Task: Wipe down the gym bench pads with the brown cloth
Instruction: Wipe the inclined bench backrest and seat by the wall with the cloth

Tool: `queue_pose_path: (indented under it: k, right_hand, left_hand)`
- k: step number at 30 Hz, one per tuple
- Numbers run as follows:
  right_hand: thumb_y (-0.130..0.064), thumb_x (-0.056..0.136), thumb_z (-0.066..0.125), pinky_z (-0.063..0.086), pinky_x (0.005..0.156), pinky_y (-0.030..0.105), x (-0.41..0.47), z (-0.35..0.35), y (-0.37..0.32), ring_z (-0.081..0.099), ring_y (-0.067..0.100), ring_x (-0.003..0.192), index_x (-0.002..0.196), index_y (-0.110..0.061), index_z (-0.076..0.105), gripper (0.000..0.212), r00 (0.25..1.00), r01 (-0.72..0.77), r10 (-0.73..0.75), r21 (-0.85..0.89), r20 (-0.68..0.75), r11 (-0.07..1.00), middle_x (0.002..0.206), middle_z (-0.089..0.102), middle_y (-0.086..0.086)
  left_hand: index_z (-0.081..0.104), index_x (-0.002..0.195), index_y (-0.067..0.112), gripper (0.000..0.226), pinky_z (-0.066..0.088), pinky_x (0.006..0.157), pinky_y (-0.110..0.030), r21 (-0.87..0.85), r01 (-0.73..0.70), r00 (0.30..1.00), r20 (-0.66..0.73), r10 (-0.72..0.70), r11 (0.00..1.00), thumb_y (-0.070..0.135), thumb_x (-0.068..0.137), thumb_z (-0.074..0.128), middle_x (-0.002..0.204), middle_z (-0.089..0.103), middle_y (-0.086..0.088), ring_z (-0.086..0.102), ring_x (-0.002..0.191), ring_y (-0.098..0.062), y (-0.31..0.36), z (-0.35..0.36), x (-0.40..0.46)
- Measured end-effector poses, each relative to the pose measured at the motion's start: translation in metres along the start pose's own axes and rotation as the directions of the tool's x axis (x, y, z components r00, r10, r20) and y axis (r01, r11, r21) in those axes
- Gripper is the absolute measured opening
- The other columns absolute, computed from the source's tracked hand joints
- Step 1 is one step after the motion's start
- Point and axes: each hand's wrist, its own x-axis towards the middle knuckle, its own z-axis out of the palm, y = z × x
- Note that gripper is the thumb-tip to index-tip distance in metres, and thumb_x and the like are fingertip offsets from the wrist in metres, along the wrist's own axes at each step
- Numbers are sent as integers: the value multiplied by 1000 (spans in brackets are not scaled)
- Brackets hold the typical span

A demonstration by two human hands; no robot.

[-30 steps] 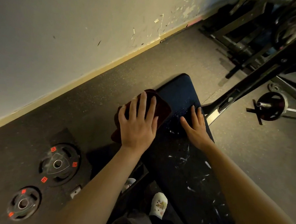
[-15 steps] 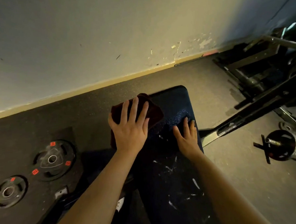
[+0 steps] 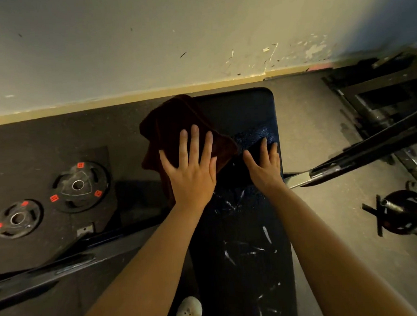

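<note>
Soft, limp brown folded cloth (image 3: 176, 125) on dark padded bench pad (image 3: 248, 107), far-left corner; likely bunches. Left hand (image 3: 191, 168) flat, fingers spread, pressing; right hand (image 3: 263, 164) flat, bracing pad beside.

single head-mounted wide-angle view, looking steeply down and forward along the bench pad (image 3: 246, 112) toward the wall (image 3: 148, 40). both forearms enter from the bottom edge; the floor (image 3: 309, 118) flanks both sides at close range.
</note>
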Motion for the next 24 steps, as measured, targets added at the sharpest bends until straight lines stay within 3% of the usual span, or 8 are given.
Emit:
queue_pose_path:
  k: [3,6,8,11,14,17,20,24]
  right_hand:
    - [-51,101,44,13,123,52,-7,0,1,3,28,153,158,-30,7,72,994,48,-50,-17,-102,999,167,-4,4]
    - [-34,102,49,18,121,54,-37,17,-12,15,28,151,155,-20,28,59,874,328,-364,-162,-320,931,164,19,9]
    - [-29,100,45,15,121,53,-55,37,-29,20,29,150,151,-16,36,54,747,517,-583,-273,-318,811,160,29,11]
    - [-25,100,43,19,120,55,-56,68,-53,23,31,149,149,-14,40,50,664,623,-708,-347,-241,701,158,33,13]
    - [-33,102,41,21,118,61,-36,97,-82,20,34,149,152,-17,34,53,676,568,-702,-448,-226,691,160,28,14]
    - [-48,101,39,13,119,62,-14,125,-101,15,35,149,154,-21,24,61,692,413,-658,-584,-297,698,161,24,15]
    - [-46,101,44,12,118,64,-11,139,-106,15,38,149,154,-21,20,64,679,310,-625,-622,-385,719,160,24,18]
    - [-39,102,48,14,118,64,-15,152,-112,16,42,148,154,-15,17,65,676,223,-595,-649,-434,728,159,24,25]
  left_hand:
    - [22,158,27,57,18,114,-66,-66,-24,998,54,27,998,44,105,28,166,15,-6,12,153,-27,0,-8,3]
    - [36,153,20,53,27,113,-63,-224,-81,995,31,90,971,37,103,36,162,29,-8,21,151,-28,-20,-19,-1]
    - [45,147,17,47,32,112,-61,-262,-127,992,-19,126,957,31,102,44,157,38,-12,27,148,-29,-45,-25,-7]
    - [45,146,19,45,25,113,-63,-160,-238,971,-77,228,958,30,102,47,156,36,-11,25,148,-29,-83,-31,-16]
    - [51,138,18,38,23,113,-63,-168,-326,945,-99,313,930,27,101,49,151,41,-11,30,145,-29,-119,-30,-21]
    - [56,129,15,31,26,111,-65,-250,-351,937,-91,339,902,22,99,52,144,52,-13,36,142,-30,-158,-20,-42]
    - [51,137,19,43,24,110,-69,-279,-367,917,48,395,887,27,95,55,150,45,-12,32,144,-31,-183,-9,-70]
    - [47,146,21,49,13,115,-66,-299,-298,919,166,357,907,34,99,46,154,43,-13,29,146,-31,-197,1,-88]
